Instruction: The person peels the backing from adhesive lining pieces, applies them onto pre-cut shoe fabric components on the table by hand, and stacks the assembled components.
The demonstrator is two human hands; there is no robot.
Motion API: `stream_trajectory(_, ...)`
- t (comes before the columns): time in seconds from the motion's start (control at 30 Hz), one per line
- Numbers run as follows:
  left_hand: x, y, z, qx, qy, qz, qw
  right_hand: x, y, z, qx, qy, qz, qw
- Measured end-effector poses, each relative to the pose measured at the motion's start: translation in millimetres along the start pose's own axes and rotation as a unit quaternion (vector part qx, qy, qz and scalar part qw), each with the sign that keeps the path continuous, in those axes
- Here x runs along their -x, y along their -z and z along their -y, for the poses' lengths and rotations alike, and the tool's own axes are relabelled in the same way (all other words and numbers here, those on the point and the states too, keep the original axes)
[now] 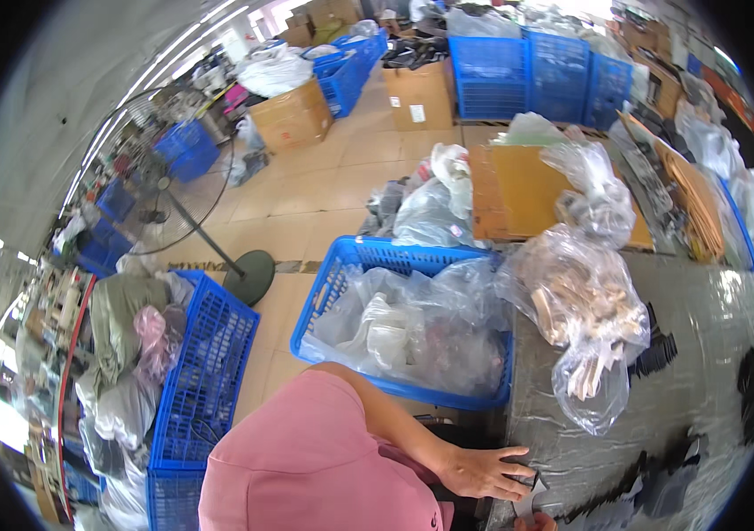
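Note:
My left hand (481,473) reaches over the near left edge of the grey-topped table, its fingers spread apart. Its lower fingertips are at the edge of a small light grey flat piece (531,501) with a dark end. At the bottom of the picture, my right hand (538,523) shows only in part, its fingers closed on the lower end of that piece. Beside it on the table lie several dark strips (602,501) and dark grey flat pieces (667,485). My pink-sleeved shoulder (293,451) fills the lower middle.
A clear bag of beige pieces (585,305) lies on the table (695,310), with cardboard (527,190) behind. Left of the table stands a blue crate (306,327) of plastic bags. Farther left are another blue crate (204,372) and a stand fan (248,276). Cartons (419,96) stand behind.

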State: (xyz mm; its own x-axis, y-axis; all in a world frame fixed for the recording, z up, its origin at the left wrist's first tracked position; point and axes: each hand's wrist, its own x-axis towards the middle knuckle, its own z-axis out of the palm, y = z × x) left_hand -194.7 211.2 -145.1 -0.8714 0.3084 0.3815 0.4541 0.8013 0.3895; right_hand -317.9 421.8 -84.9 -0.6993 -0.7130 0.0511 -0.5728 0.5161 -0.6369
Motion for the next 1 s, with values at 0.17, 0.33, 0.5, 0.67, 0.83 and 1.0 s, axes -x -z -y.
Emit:
stream_trajectory(0.17, -2, 16, -11, 0.012, 0.099, -0.04, 0.994, -9, 3, 12, 0.071, 0.066, -0.059, 0.993)
stream_trajectory(0.33, -16, 19, -26, 0.209, 0.213, -0.129, 0.946, 8, 5, 6, -0.094, -0.069, 0.021, 0.993)
stream_trajectory(0.5, -34, -5, -23, 0.401, 0.107, -0.124, 0.901, 40, 9, 3, -0.274, -0.129, -0.039, 0.952)
stream_trajectory(0.67, -48, 24, -25, 0.536, 0.253, 0.028, 0.805, 40, 28, 19, -0.205, -0.159, -0.069, 0.963)
stream_trajectory(0.83, -81, 5, -18, 0.534, 0.26, 0.074, 0.801, 85, 68, -45, -0.104, -0.242, -0.259, 0.929)
stream_trajectory(1.0, -89, 6, -27, 0.465, 0.214, 0.078, 0.856, 101, 111, -123, 0.071, -0.223, -0.336, 0.912)
